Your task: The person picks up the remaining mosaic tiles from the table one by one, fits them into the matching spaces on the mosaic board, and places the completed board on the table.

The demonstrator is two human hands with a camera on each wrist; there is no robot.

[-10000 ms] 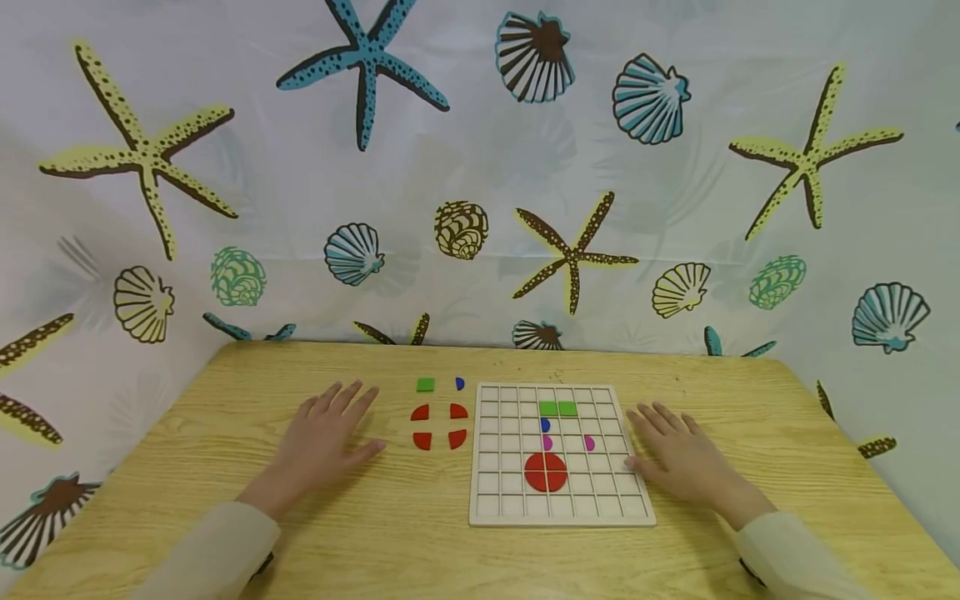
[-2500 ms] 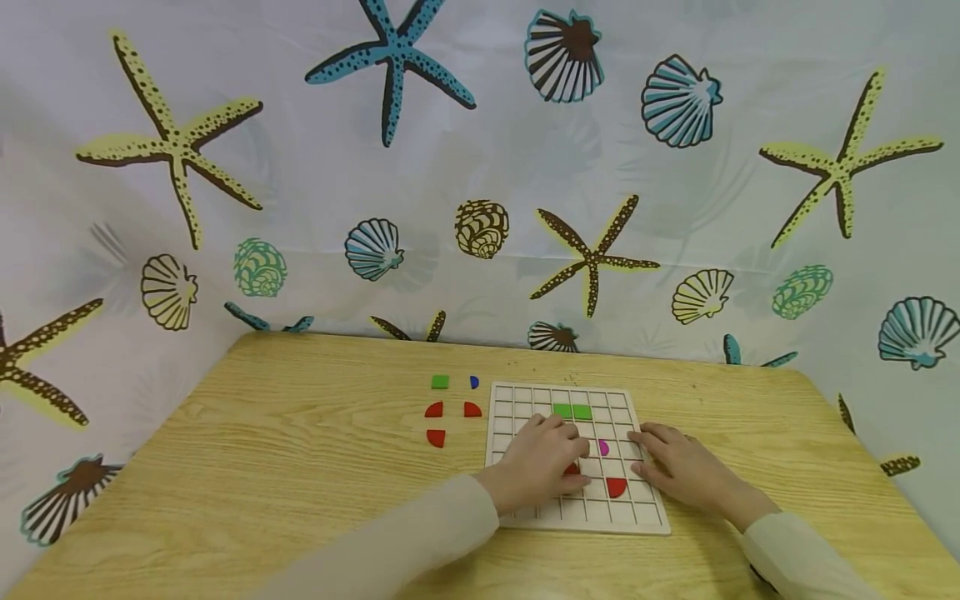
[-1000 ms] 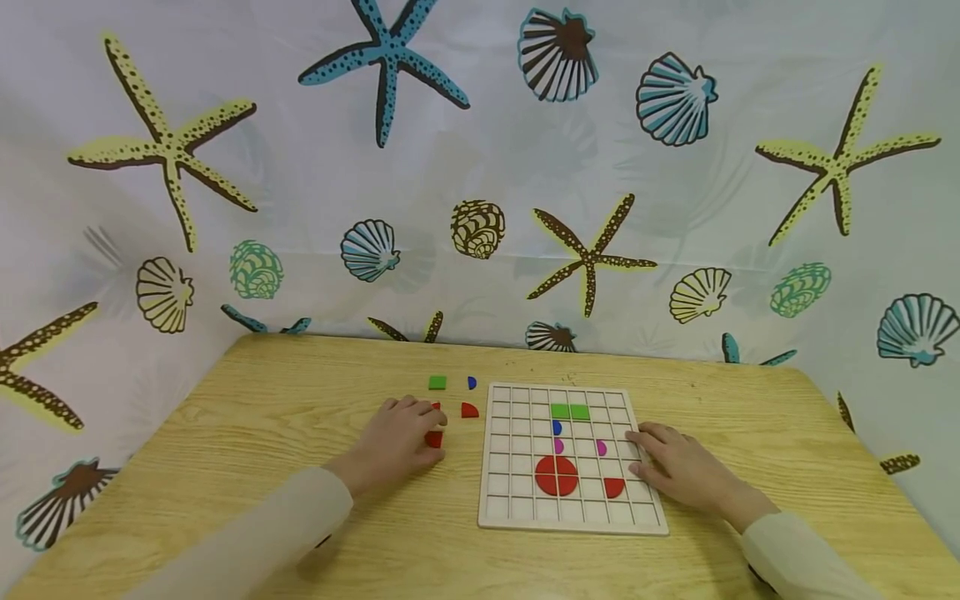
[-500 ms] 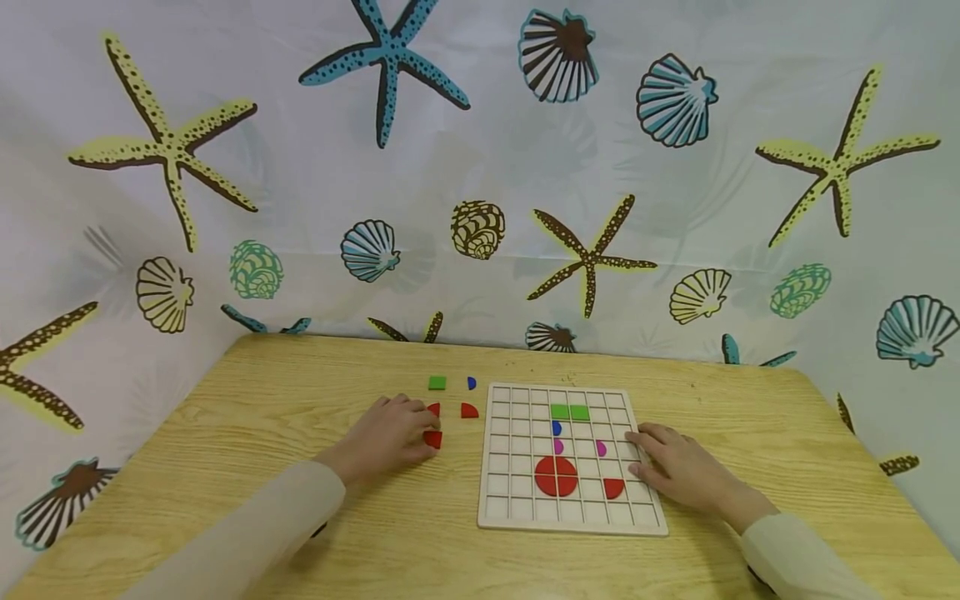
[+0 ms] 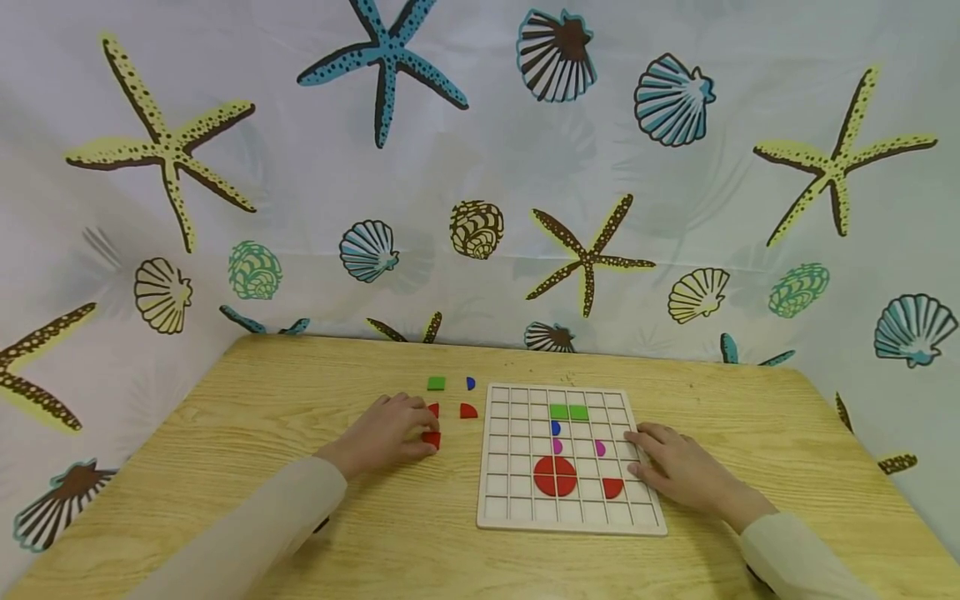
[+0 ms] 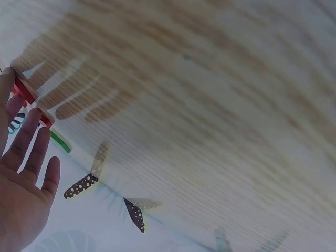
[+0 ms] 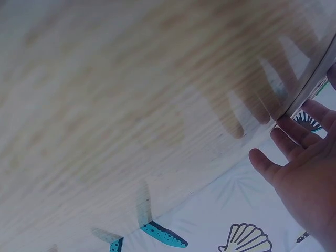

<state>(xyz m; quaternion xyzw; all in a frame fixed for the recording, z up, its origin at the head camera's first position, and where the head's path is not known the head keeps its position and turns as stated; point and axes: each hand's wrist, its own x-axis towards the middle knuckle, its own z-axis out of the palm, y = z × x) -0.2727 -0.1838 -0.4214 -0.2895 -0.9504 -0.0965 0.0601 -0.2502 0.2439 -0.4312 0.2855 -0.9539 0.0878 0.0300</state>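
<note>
One left hand (image 5: 387, 435) pinches a red wedge (image 5: 432, 439) (flat); the spread right hand (image 5: 681, 467) touches a gridded board (image 5: 588, 467).

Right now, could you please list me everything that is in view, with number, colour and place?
Table: 1, wood-coloured, under the board
Patterned cloth: 1, white with starfish and shells, behind the table
Grid board: 1, off-white, on the table
Red disc: 1, red, on the board, divided in four
Separate red quarters: 4, red, one on board, three left of it
Green rectangles: 3, green, two on board, one left
Blue half-discs: 2, blue, one on board, one left
Magenta half-discs: 2, magenta, on board
Dark items: 2, black, partly hidden under the sleeves
Sleeves: 2, cream, on both arms
Left hand: 1, bare, at the near-left red quarter, grip unclear
Right hand: 1, bare, at the board's right edge
</note>
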